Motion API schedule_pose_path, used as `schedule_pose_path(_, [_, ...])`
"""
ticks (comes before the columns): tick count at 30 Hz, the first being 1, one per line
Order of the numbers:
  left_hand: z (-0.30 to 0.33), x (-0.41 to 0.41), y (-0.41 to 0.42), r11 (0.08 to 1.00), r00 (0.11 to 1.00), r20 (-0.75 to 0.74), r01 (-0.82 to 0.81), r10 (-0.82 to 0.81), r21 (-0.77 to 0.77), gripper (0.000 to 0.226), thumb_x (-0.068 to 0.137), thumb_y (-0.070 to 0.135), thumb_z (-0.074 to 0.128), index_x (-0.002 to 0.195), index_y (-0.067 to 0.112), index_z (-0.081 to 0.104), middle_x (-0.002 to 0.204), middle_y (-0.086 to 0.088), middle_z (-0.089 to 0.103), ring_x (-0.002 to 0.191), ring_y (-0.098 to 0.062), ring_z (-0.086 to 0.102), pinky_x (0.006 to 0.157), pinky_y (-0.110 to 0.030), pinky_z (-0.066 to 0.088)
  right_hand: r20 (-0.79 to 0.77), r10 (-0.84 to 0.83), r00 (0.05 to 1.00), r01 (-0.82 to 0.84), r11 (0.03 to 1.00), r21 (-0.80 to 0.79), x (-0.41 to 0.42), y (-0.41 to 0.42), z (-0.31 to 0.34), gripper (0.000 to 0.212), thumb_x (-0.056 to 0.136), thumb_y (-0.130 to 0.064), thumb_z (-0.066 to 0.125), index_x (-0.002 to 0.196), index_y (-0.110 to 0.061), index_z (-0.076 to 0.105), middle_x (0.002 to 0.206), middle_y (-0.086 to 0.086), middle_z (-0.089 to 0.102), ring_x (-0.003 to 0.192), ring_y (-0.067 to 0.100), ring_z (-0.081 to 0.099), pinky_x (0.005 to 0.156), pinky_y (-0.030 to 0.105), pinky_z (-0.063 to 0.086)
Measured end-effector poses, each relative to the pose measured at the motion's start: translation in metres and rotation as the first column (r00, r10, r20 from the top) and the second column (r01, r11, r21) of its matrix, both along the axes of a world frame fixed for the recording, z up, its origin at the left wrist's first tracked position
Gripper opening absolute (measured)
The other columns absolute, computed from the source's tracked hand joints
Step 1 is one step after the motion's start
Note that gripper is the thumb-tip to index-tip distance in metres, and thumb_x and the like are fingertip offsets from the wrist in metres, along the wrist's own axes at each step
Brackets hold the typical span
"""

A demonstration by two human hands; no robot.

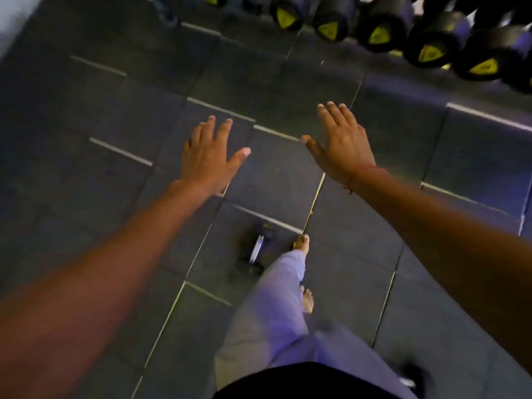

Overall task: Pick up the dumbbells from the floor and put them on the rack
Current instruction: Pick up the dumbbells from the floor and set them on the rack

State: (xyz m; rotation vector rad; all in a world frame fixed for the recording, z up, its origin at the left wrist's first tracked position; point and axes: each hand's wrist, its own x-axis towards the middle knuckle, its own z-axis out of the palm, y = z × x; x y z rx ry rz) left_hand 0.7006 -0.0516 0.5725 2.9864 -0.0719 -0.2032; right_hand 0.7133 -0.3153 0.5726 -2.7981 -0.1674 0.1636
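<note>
A small black dumbbell [254,250] with a silver handle lies on the dark tiled floor, just left of my bare front foot [301,243]. My left hand [209,156] hovers palm down above the floor with its fingers spread, holding nothing. My right hand [342,141] is stretched out the same way, empty, with a red thread at the wrist. Both hands are well above and beyond the dumbbell. The rack [403,30] runs along the top right, holding several black dumbbells with yellow end marks.
Dark rubber floor tiles [115,110] with pale seams fill the view. My legs in light trousers [276,306] stand at the bottom centre. A pale wall edge [14,18] shows at the top left. A dark shoe-like object [414,378] sits at the lower right.
</note>
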Motion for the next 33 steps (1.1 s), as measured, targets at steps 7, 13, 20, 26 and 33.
schedule_pose_path(7, [-0.028, -0.125, 0.114, 0.997, 0.993, -0.094, -0.076, 0.078, 0.023, 0.074, 0.091, 0.065, 0.040, 0.150, 0.023, 0.026, 0.158, -0.015, 0.024, 0.143, -0.036, 0.023, 0.109, -0.054, 0.028, -0.124, 0.096, 0.988, -0.098, 0.995, -0.003, -0.101, 0.124, -0.030, 0.070, 0.094, -0.053, 0.040, 0.150, -0.015, 0.022, 0.157, 0.006, 0.021, 0.146, 0.027, 0.014, 0.115, 0.047, 0.022])
schedule_pose_path(13, [-0.076, -0.160, 0.174, 0.998, 0.985, -0.161, 0.064, -0.066, -0.021, 0.074, 0.091, 0.065, 0.040, 0.149, 0.022, 0.029, 0.157, -0.013, 0.025, 0.142, -0.034, 0.024, 0.108, -0.051, 0.030, -0.189, -0.008, 0.982, -0.004, 0.998, -0.061, -0.169, 0.194, -0.078, 0.068, 0.096, -0.054, 0.034, 0.151, -0.017, 0.018, 0.158, 0.006, 0.019, 0.147, 0.028, 0.011, 0.115, 0.047, 0.022])
schedule_pose_path(20, [-0.107, -0.153, 0.188, 0.971, 0.956, -0.183, 0.209, -0.228, -0.118, 0.073, 0.091, 0.064, 0.040, 0.150, 0.021, 0.030, 0.158, -0.015, 0.025, 0.144, -0.034, 0.023, 0.113, -0.050, 0.026, -0.253, -0.238, 0.938, 0.232, 0.971, -0.054, -0.225, 0.239, -0.119, 0.068, 0.095, -0.053, 0.038, 0.150, -0.016, 0.021, 0.157, 0.005, 0.021, 0.146, 0.027, 0.013, 0.113, 0.049, 0.026])
schedule_pose_path(26, [-0.149, -0.136, 0.163, 0.952, 0.920, -0.249, 0.277, -0.301, -0.130, 0.071, 0.092, 0.064, 0.038, 0.149, 0.021, 0.032, 0.157, -0.013, 0.027, 0.143, -0.032, 0.023, 0.113, -0.048, 0.026, -0.279, -0.311, 0.909, 0.310, 0.950, -0.048, -0.243, 0.236, -0.169, 0.067, 0.094, -0.052, 0.039, 0.149, -0.016, 0.024, 0.156, 0.006, 0.024, 0.146, 0.026, 0.016, 0.111, 0.046, 0.028])
schedule_pose_path(33, [-0.281, -0.109, 0.131, 0.958, 0.873, -0.398, 0.229, -0.281, -0.173, 0.068, 0.093, 0.062, 0.039, 0.146, 0.019, 0.037, 0.154, -0.012, 0.033, 0.141, -0.032, 0.028, 0.114, -0.046, 0.028, -0.375, -0.337, 0.864, 0.349, 0.936, -0.038, -0.235, 0.224, -0.287, 0.066, 0.095, -0.048, 0.041, 0.149, -0.015, 0.024, 0.156, 0.006, 0.024, 0.146, 0.026, 0.016, 0.112, 0.046, 0.029])
